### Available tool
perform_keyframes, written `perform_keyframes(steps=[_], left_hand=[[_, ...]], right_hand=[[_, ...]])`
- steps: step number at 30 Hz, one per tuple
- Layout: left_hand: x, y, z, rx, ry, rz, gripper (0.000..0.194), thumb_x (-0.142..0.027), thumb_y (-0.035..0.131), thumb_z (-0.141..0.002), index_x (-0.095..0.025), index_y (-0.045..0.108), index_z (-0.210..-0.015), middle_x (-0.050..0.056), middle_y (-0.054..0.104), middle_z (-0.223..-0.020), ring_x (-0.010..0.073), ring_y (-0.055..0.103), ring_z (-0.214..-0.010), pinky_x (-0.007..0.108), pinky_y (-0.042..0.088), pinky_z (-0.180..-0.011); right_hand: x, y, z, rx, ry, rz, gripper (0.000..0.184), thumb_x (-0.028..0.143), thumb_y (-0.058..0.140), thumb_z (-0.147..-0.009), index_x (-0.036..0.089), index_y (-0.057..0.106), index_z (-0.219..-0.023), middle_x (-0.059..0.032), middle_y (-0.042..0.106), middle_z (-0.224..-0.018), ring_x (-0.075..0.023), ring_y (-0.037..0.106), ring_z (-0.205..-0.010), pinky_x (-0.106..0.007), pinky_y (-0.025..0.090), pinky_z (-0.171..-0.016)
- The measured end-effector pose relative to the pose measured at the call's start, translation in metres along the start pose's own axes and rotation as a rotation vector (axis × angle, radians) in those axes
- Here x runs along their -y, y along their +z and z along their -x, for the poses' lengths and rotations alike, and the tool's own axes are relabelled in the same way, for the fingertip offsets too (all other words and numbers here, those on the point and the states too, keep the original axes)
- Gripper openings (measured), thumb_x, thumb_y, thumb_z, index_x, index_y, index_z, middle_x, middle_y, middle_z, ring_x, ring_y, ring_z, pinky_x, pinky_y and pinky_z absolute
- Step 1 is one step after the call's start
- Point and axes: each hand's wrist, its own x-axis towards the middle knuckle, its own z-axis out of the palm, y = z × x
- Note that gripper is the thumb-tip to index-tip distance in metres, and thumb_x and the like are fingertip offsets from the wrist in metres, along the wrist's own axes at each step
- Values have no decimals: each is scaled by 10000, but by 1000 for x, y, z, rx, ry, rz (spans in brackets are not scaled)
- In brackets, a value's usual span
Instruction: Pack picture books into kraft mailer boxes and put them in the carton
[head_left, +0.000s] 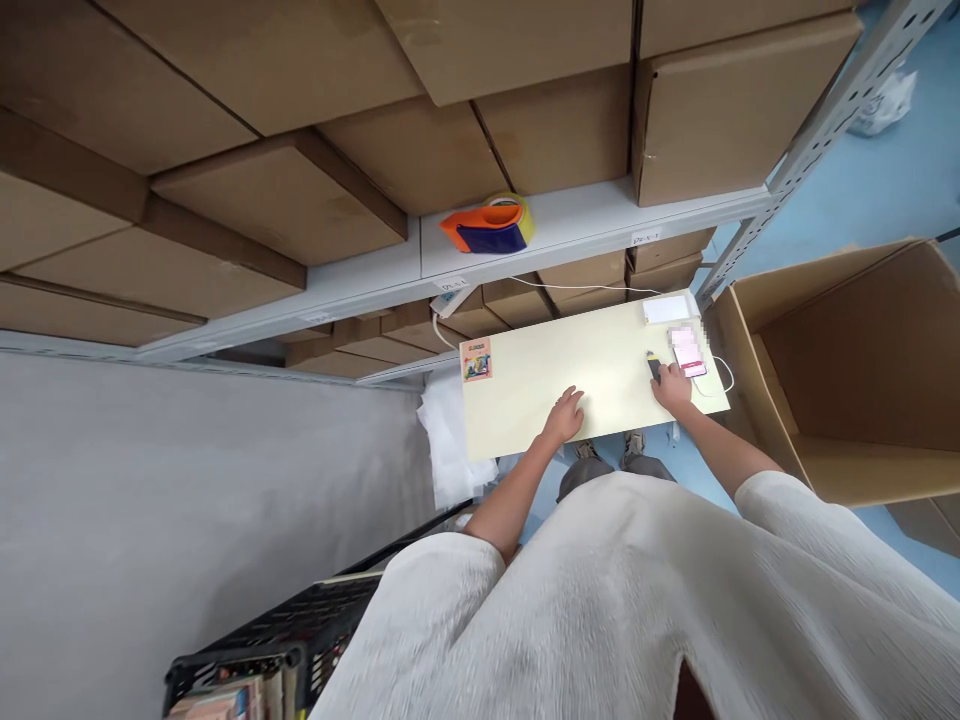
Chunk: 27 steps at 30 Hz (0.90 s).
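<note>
My left hand (566, 414) rests over the pale cream tabletop (525, 390), fingers spread and holding nothing. At the table's right part, my right hand (673, 389) is closed around a small black tool with a yellow end (654, 368); its exact kind is too small to make out. Just beyond that hand lies a phone with a pinkish screen (690, 352), partly blurred. A white rectangular pad or box (666, 310) lies behind the phone. A thin booklet with a colourful picture (476, 360) sits at the table's far left corner.
Shelves of cardboard boxes (555, 130) rise behind the table. An orange and blue tape dispenser (491, 226) stands on the shelf edge (360, 285). A large open carton (847, 370) is at the right. Black crates (300, 610) with books stand lower left; white sheeting (450, 440) hangs nearby.
</note>
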Motion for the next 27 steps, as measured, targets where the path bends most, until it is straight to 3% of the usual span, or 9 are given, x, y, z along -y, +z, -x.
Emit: perform_keyframes(steps=[4, 7, 13, 16, 19, 23, 27], left_hand=[[9, -8, 1, -36, 12, 15, 583, -202, 532, -1042, -183, 564, -1624, 155, 433, -1808, 307, 377, -1706, 509, 329, -1403], [16, -18, 1, -65, 15, 19, 573, -198, 521, -1047, -161, 568, -1617, 170, 431, -1807, 306, 372, -1710, 502, 314, -1409], [32, -37, 4, -170, 23, 53, 546, -193, 531, -1046, -166, 593, -1588, 175, 457, -1791, 295, 408, -1693, 497, 339, -1397], [41, -44, 8, -214, 16, 83, 537, -188, 538, -1047, -172, 604, -1579, 165, 465, -1788, 287, 416, -1689, 478, 352, -1390], [49, -52, 13, -247, 8, 105, 531, -195, 534, -1058, -147, 604, -1582, 179, 459, -1789, 292, 405, -1694, 471, 352, -1391], [60, -63, 19, -291, 18, 127, 523, -207, 536, -1061, -158, 615, -1575, 171, 473, -1781, 292, 430, -1678, 481, 353, -1394], [73, -72, 27, -318, 18, 147, 523, -203, 534, -1052, -166, 624, -1566, 164, 487, -1773, 285, 447, -1668, 485, 358, -1393]], right_hand=[[20, -26, -7, -139, -58, -59, 368, 313, 460, -1108, 141, 663, -1363, -239, 623, -1405, -388, 571, -1275, -467, 476, -999], [53, -66, -19, -322, -214, -146, 384, 303, 440, -1101, 135, 672, -1356, -240, 636, -1385, -388, 584, -1234, -483, 479, -1008], [159, -176, -40, -614, -596, -200, 424, 336, 427, -1122, 157, 658, -1428, -222, 653, -1368, -394, 578, -1272, -528, 490, -1079], [213, -226, -49, -613, -765, -127, 488, 373, 462, -1115, 146, 624, -1516, -229, 638, -1443, -405, 573, -1285, -552, 488, -1093], [258, -263, -60, -595, -847, -13, 598, 426, 487, -1109, 122, 550, -1621, -256, 591, -1556, -441, 531, -1319, -601, 462, -1097], [299, -288, -76, -559, -829, 104, 673, 461, 483, -1097, 83, 512, -1653, -287, 579, -1588, -480, 470, -1328, -643, 406, -1084], [317, -291, -86, -541, -774, 182, 648, 427, 476, -1081, 79, 550, -1622, -296, 645, -1486, -483, 446, -1301, -649, 355, -1076]])
